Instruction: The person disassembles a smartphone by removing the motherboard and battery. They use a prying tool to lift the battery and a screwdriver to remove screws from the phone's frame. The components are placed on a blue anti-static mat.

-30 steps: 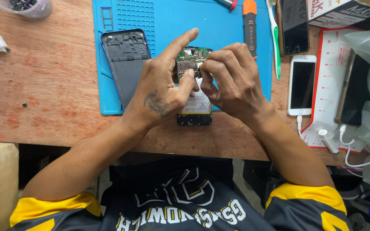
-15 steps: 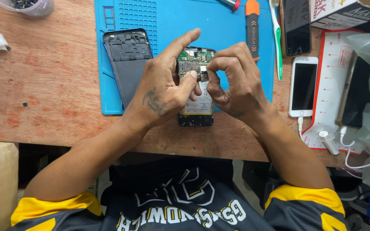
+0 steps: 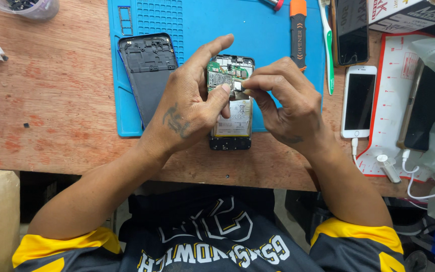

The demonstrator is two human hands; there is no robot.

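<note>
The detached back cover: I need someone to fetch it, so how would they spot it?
Find the blue mat on the wooden table. At its left edge, left of the left hand, lies the back cover: an empty dark shell, unlike the opened phone with its green board.

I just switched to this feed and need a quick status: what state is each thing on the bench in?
opened phone: back off, board and battery exposed, lying flat
back cover: removed, inside up on the blue mat
left hand: thumb pressing on the board
right hand: pinching a small part, too small to identify
white phone: screen dark, cable plugged in
</note>
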